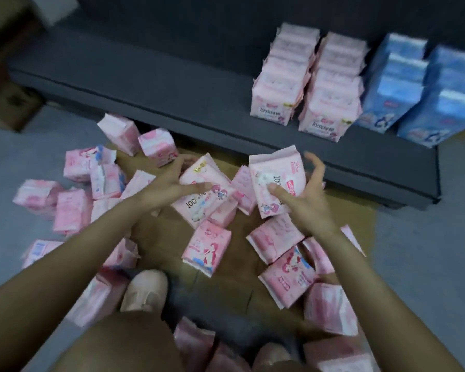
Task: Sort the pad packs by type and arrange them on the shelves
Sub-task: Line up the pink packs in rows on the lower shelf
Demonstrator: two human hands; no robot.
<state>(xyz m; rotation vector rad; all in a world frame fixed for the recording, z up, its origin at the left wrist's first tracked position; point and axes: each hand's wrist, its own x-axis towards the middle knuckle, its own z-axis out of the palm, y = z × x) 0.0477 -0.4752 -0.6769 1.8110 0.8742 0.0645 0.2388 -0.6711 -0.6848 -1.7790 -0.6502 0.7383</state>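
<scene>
Several pink pad packs lie scattered on flattened cardboard (169,237) on the floor. My right hand (304,194) holds one pink pack (275,181) upright, thumb on its front and fingers behind it. My left hand (169,183) grips another pink pack (207,191) lying among the pile. On the dark low shelf (172,84) stand two rows of pink packs (304,84) and, to their right, two rows of blue packs (424,87).
A brown cardboard box (8,106) stands at the far left beside the shelf. My knee and pale pink shoes (145,291) are at the bottom among the packs. Grey floor (427,251) lies to the right of the pile.
</scene>
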